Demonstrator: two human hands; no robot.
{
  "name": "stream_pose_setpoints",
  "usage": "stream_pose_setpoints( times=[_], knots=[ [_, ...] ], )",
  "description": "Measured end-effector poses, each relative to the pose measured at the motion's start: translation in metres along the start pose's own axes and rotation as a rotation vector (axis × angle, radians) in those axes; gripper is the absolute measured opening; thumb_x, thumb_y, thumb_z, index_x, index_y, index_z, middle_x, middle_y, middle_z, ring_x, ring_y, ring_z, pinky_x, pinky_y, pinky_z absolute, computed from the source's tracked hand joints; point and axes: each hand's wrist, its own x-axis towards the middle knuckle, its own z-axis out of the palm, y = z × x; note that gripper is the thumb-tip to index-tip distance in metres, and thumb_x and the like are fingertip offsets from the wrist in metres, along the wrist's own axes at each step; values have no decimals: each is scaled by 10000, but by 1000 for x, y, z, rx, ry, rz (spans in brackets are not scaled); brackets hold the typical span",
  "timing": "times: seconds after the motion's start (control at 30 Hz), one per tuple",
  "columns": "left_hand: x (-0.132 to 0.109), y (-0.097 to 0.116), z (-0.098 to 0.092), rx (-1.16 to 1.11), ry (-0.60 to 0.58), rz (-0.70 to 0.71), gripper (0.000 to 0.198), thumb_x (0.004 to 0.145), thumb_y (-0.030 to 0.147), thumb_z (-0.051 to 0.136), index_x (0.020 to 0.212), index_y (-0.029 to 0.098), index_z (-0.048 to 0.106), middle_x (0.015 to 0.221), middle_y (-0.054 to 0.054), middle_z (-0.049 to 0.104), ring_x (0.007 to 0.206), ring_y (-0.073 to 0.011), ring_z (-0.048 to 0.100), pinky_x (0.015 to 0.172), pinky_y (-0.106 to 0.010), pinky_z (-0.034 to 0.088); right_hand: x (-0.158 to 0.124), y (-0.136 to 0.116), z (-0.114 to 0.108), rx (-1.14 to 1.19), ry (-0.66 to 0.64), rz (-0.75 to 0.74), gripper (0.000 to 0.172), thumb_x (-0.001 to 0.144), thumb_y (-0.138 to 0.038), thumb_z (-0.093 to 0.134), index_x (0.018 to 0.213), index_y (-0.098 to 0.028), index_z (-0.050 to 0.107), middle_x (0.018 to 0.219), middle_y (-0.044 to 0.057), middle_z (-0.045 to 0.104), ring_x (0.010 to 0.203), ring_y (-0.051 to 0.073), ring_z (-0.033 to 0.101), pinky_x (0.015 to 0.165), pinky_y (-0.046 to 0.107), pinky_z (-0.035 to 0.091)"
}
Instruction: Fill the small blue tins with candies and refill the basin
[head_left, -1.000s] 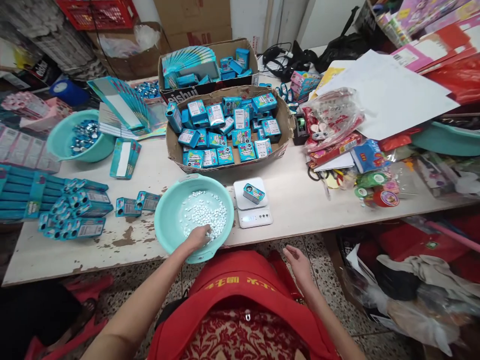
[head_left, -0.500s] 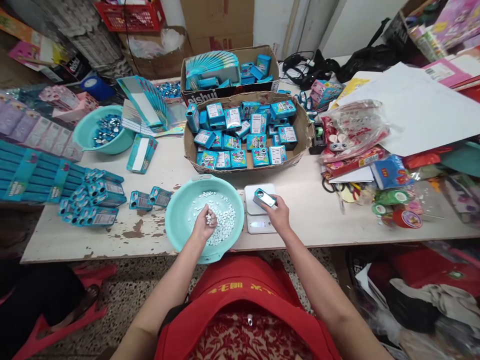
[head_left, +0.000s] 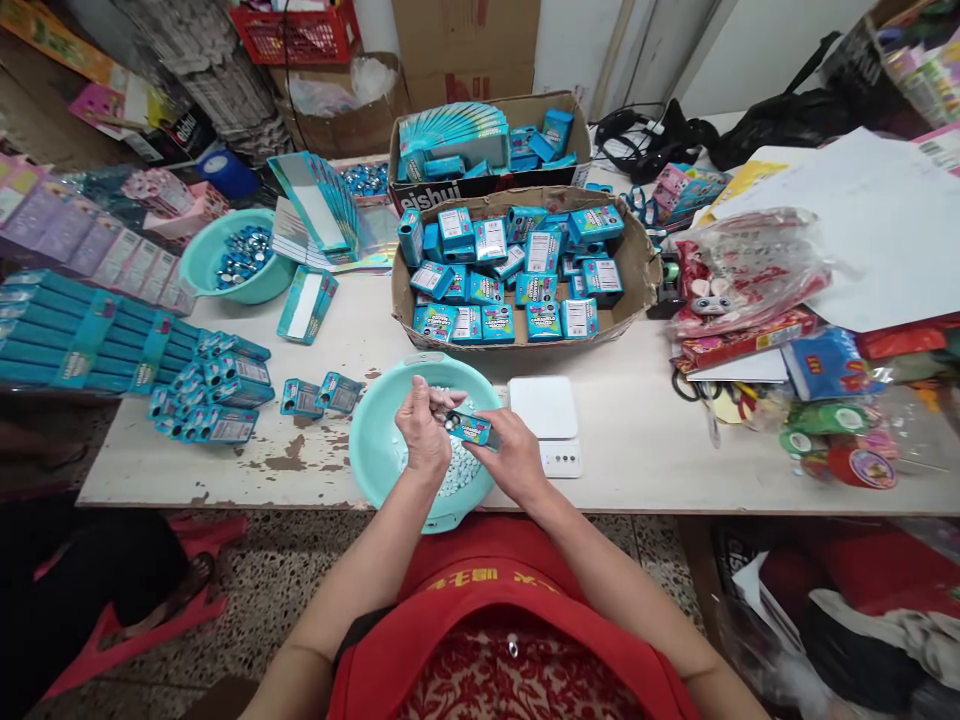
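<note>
Over the turquoise basin, my right hand grips a small blue candy box, its round-holed end pointing left. My left hand is cupped against that opening, with white candies between its fingers and the hole. More small white candies lie in the bottom of the basin, partly hidden by my hands. Just right of the basin stands a white kitchen scale with a bare platform.
Behind the basin, a cardboard box holds several blue candy boxes. Two such boxes stand left of the basin, beside a stack of others. A second basin contains shiny blue pieces. Plastic-wrapped goods crowd the right side.
My right hand has carried the candy box from above the scale leftward over the basin. My left hand has risen out of the candies to the box's opening.
</note>
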Motion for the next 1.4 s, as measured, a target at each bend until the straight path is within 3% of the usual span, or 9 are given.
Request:
stream_pose_setpoints(
  times=[0.3, 0.43, 0.6, 0.83, 0.93, 1.03, 1.1, 1.27, 1.4],
  knots=[
    [8, -1, 3, -39, -20, -51, 402, 756, 559, 603, 700, 166, 538, 536, -1, 592, 581, -186, 662, 646, -317, 525, 6, 4, -3, 68, 13, 67, 304, 740, -286, 725, 1019, -223, 625, 941, 55, 647, 920, 238, 604, 792, 364, 490],
    [19, 2, -2, -46, -6, -37, 372, 737, 527, 627, 737, 164, 544, 595, -3, 615, 581, -159, 642, 641, -320, 534, 4, 11, -20, 190, 75, 119, 299, 749, -323, 714, 1015, -219, 627, 947, 48, 647, 905, 212, 613, 790, 339, 492],
    [31, 6, -38, 150, 59, -81, 354, 653, 465, 705, 721, 161, 537, 580, 18, 595, 523, -122, 589, 569, -262, 510, -7, 55, -46, 188, 292, 298, 358, 733, -388, 694, 1022, -196, 607, 971, 55, 659, 875, 202, 617, 796, 340, 496],
    [15, -13, -83, 347, 23, -284, 370, 637, 475, 713, 732, 160, 544, 616, 25, 598, 515, -110, 593, 556, -233, 483, -12, 124, -42, 153, 320, 427, 452, 715, -498, 636, 1013, -162, 585, 1011, 101, 639, 934, 228, 600, 858, 397, 482],
    [8, -18, -92, 379, 18, -340, 393, 607, 487, 730, 729, 158, 554, 618, 21, 604, 506, -111, 592, 545, -229, 475, -28, 117, -42, 107, 425, 413, 492, 719, -486, 651, 1076, -166, 539, 1120, 123, 580, 1053, 238, 542, 924, 420, 448],
    [6, -18, -98, 406, 39, -364, 407, 589, 496, 737, 721, 155, 560, 616, 17, 606, 506, -110, 592, 542, -226, 473, -57, 89, -32, 102, 571, 522, 414, 750, -491, 633, 992, -178, 510, 1002, 90, 557, 924, 207, 545, 860, 402, 475],
    [6, -17, -101, 414, 49, -371, 418, 568, 498, 745, 715, 153, 561, 615, 18, 605, 505, -110, 590, 542, -226, 474, -75, 66, -12, 235, 507, 675, 405, 736, -504, 641, 943, -188, 493, 895, 54, 549, 790, 182, 546, 772, 373, 504],
    [6, -16, -103, 449, 52, -381, 433, 525, 493, 757, 704, 153, 559, 614, 17, 604, 505, -114, 590, 535, -227, 467, -82, 28, 55, 853, -4, 1020, 654, 548, -382, 791, 1113, -225, 500, 1053, 72, 618, 849, 228, 606, 709, 390, 556],
    [2, -15, -104, 471, 47, -371, 417, 532, 488, 746, 704, 160, 555, 618, 15, 603, 510, -123, 594, 538, -240, 471, -72, 27, 83, 1043, -47, 1198, 675, 573, -257, 705, 1201, -251, 460, 1081, 66, 632, 899, 260, 623, 671, 425, 568]
  ],
)
